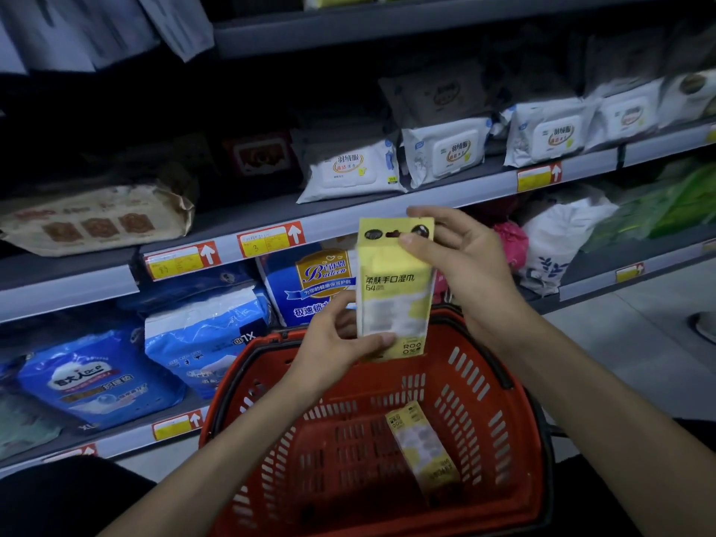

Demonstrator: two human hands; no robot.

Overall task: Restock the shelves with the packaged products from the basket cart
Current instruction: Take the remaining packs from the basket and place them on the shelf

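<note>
I see both hands on one yellow pack, held upright above the far rim of the red basket. My left hand grips its lower part: the thumb lies across the front near the bottom and the fingers curl round behind. My right hand pinches the top end, with the thumb pressed on the front just under the dark hanging holes and the fingers wrapped over the upper edge from behind. The pack stands clear of the basket and touches neither the shelves nor anything else. A second yellow pack of the same kind lies tilted on the basket floor, toward the right side. Behind the held pack runs the grey shelf edge with red and yellow price tags clipped along it. On that shelf white wipes packs sit in a row running off to the right, and a brown flat pack lies at the left end. The shelf below carries blue bags on the left and a blue pack with a gold badge just behind my left hand. A white bag with a blue leaf print sits on the lower shelf to the right, beside something pink that I cannot make out.
</note>
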